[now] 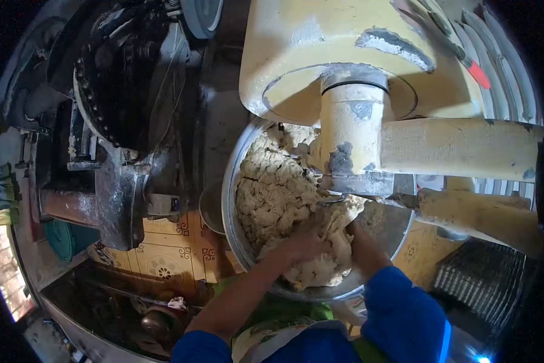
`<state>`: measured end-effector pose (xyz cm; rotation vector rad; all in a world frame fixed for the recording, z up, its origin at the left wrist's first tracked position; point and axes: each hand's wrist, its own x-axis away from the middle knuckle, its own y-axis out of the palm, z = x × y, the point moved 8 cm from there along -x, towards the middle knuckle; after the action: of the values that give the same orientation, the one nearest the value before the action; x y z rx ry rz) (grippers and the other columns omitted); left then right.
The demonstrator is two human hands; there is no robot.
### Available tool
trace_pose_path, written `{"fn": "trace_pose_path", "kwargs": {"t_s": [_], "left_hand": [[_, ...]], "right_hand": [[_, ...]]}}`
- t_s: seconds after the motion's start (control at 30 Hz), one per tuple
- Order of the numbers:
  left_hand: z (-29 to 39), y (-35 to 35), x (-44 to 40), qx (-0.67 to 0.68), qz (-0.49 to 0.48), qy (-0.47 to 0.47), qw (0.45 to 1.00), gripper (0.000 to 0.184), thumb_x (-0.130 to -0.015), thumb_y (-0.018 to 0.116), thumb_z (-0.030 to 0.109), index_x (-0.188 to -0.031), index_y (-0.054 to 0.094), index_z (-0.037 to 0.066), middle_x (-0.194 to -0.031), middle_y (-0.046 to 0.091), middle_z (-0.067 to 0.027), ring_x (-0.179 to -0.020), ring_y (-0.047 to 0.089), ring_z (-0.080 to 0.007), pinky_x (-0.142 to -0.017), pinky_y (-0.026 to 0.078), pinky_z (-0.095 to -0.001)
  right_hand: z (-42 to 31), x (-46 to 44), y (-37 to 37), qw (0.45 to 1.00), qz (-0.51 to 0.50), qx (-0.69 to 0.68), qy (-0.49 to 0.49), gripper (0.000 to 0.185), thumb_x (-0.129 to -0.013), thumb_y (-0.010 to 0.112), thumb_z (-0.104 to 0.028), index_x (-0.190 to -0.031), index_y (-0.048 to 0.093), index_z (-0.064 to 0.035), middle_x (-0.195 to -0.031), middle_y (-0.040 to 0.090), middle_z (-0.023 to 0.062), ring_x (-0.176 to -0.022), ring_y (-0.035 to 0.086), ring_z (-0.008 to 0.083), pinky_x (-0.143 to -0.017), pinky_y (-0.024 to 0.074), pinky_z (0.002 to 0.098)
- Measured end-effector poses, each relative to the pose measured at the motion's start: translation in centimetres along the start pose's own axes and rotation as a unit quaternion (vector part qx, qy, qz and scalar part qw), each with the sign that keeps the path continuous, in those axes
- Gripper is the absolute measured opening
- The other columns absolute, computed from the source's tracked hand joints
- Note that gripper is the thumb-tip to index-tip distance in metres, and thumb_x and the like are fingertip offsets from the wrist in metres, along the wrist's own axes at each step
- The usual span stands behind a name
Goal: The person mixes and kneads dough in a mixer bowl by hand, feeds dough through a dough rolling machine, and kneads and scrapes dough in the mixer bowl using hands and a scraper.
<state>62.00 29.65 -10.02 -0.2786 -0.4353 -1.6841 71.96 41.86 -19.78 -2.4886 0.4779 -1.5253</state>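
A large mass of pale, lumpy dough [278, 193] fills the left part of a round metal mixing bowl [229, 212]. Near the bowl's front rim, my left hand [311, 245] presses into the dough from the left, its fingers curled on a thick lump. On the lump's right side is my right hand [367, 251], somewhat blurred, its fingertips hidden behind the dough. The lump [338, 242] between both hands is bunched up toward the mixer's hook [333, 198], just under the mixer shaft [353, 127].
A cream mixer head [320, 36] with worn paint overhangs the bowl, and its arm [459, 151] extends right. Dark machinery with a chain sprocket [93, 103] stands left. Stacked wire racks [477, 281] sit lower right. A metal trough [96, 327] lies lower left, over patterned floor tiles [169, 248].
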Motion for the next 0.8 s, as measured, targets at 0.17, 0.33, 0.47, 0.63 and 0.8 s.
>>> {"fn": "trace_pose_path", "kwargs": {"t_s": [0.17, 0.33, 0.47, 0.63, 0.8], "left_hand": [[-1.1, -0.6, -4.2, -0.081, 0.133, 0.054, 0.986, 0.084, -0.08, 0.069, 0.051, -0.142, 0.039, 0.002, -0.136, 0.052, -0.02, -0.121, 0.053, -0.0322, -0.102, 0.042, -0.0427], [-5.2, -0.5, -9.7, -0.024, -0.007, -0.014, 1.0, 0.078, -0.071, 0.074, 0.06, -0.129, 0.059, 0.011, -0.125, 0.062, -0.0173, -0.116, 0.058, -0.0316, -0.101, 0.043, -0.0373], [-5.4, -0.1, -6.5, 0.119, -0.068, -0.104, 0.985, 0.071, -0.077, 0.066, 0.064, -0.128, 0.061, 0.015, -0.122, 0.063, -0.012, -0.11, 0.058, -0.0215, -0.094, 0.044, -0.0346], [-3.4, -0.1, 1.3, 0.229, -0.067, -0.112, 0.965, 0.067, -0.082, 0.065, 0.057, -0.133, 0.057, 0.014, -0.123, 0.062, -0.0104, -0.116, 0.055, -0.0211, -0.097, 0.043, -0.0341], [-1.4, 1.0, 9.1, 0.015, 0.005, -0.118, 0.993, 0.066, -0.089, 0.063, 0.048, -0.138, 0.05, 0.006, -0.14, 0.048, -0.0152, -0.127, 0.045, -0.026, -0.105, 0.038, -0.0397]], "right_hand": [[4.6, 3.6, -0.7, 0.994, 0.01, -0.072, -0.083, 0.031, -0.09, 0.057, -0.016, -0.118, 0.064, -0.0052, -0.109, 0.067, 0.009, -0.098, 0.063, 0.0201, -0.09, 0.0501, 0.0355], [0.2, 1.2, -1.0, 0.976, 0.042, -0.141, -0.163, 0.032, -0.091, 0.056, -0.017, -0.12, 0.064, -0.0051, -0.112, 0.067, 0.0092, -0.098, 0.063, 0.0188, -0.089, 0.0508, 0.035], [2.0, 3.8, -1.6, 0.95, 0.077, -0.188, -0.238, 0.032, -0.093, 0.056, -0.017, -0.121, 0.063, -0.0049, -0.114, 0.066, 0.0093, -0.099, 0.063, 0.0178, -0.089, 0.0514, 0.0346], [-3.6, 13.4, 2.2, 0.848, -0.077, -0.513, -0.112, 0.032, -0.094, 0.052, -0.014, -0.122, 0.062, -0.002, -0.118, 0.065, 0.0098, -0.105, 0.063, 0.0222, -0.095, 0.0495, 0.0362], [-5.9, 21.2, 1.9, 0.918, 0.041, -0.332, -0.212, 0.043, -0.096, 0.053, -0.024, -0.128, 0.055, 0.0044, -0.117, 0.064, 0.015, -0.102, 0.064, 0.0215, -0.089, 0.0527, 0.0314]]}}
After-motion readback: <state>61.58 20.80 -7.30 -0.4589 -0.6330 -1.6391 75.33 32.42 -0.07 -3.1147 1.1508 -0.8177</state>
